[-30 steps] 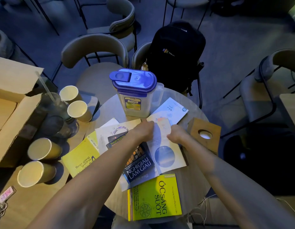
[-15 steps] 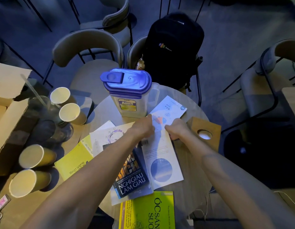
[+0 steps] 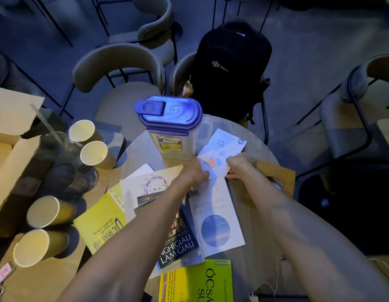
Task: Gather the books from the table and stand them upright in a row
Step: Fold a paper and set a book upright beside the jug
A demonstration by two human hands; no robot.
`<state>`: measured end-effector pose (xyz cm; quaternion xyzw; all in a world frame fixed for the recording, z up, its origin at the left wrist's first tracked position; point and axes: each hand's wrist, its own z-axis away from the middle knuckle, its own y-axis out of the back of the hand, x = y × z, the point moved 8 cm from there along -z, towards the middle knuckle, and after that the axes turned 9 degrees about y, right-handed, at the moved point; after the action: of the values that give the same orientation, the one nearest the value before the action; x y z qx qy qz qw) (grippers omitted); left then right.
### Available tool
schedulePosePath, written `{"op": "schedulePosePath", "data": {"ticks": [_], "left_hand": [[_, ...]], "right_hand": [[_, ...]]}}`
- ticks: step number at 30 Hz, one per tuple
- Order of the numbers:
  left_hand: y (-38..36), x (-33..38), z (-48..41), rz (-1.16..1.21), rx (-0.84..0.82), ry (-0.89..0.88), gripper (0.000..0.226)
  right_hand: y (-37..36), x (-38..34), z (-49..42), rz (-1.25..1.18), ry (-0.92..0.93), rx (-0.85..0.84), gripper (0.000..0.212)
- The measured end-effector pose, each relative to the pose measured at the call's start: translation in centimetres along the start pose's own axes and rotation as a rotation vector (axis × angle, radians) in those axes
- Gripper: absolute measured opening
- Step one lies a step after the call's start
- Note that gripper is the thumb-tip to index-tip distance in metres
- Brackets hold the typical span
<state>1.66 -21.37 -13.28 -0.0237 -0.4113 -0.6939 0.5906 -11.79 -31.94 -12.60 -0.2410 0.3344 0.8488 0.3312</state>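
We look down on a round wooden surface (image 3: 141, 149) in dim blue light. It is spread with six books, all lying flat and overlapping. None stands upright yet, so by our reading the task has barely begun: gathering is only starting, and the whole row is left to make.

From largest to smallest:
- a lime-green book (image 3: 197, 284) at the bottom edge
- a yellow book (image 3: 99, 223) at lower left
- a dark blue book (image 3: 180, 247) at centre
- a white book (image 3: 215, 227) with a blue circle, just right of it
- a cream book (image 3: 145, 184) above the yellow one
- a small pale blue book (image 3: 224, 147) right of centre, beside a blue-lidded jug (image 3: 169, 131)

The left hand (image 3: 193, 173) and right hand (image 3: 239, 164) meet at that small book's near end. Their fingers (image 3: 204, 175) curl round its edges, pinching it. A second ago both hands sat lower, on the white book's top edge; they have since reached farther up.
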Motion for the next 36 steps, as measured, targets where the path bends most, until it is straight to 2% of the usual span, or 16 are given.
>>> {"op": "schedulePosePath", "data": {"ticks": [3,6,9,15,18,20,23,26,31,36], "left_hand": [[0.2,-0.3,0.0,0.128,-0.021,0.003,0.028],[0.3,-0.5,-0.3,0.158,-0.049,0.007,0.034],[0.3,0.0,-0.4,0.205,-0.054,-0.034,0.029],[-0.1,3.2,0.6,0.501,-0.091,-0.049,0.024],[0.7,4.4,1.3,0.395,0.035,-0.094,0.032],[1.4,5.3,2.3,0.240,0.141,-0.185,0.032],[2.8,6.3,4.1,0.165,0.301,-0.318,0.031],[2.8,6.5,5.6,0.184,0.299,-0.417,0.029],[1.7,4.3,6.5,0.128,0.368,-0.364,0.026],[1.6,4.1,7.4,0.208,0.437,-0.310,0.012]], "right_hand": [[0.6,-0.7,-0.2,0.092,0.056,0.035,0.026],[1.7,-2.7,-0.1,0.219,0.173,0.103,0.026],[3.2,-4.4,0.4,0.249,0.265,0.140,0.032],[8.3,-7.2,1.3,0.253,0.492,0.196,0.030],[10.1,-7.5,1.4,0.177,0.594,0.137,0.032],[10.5,-7.3,1.8,0.112,0.660,0.056,0.033],[10.2,-6.9,2.7,0.100,0.763,-0.041,0.028],[9.2,-6.7,3.3,0.154,0.817,-0.066,0.027],[6.5,-6.8,3.8,0.260,0.832,-0.011,0.034],[3.3,-8.0,3.7,0.316,0.790,-0.043,0.036]]}}
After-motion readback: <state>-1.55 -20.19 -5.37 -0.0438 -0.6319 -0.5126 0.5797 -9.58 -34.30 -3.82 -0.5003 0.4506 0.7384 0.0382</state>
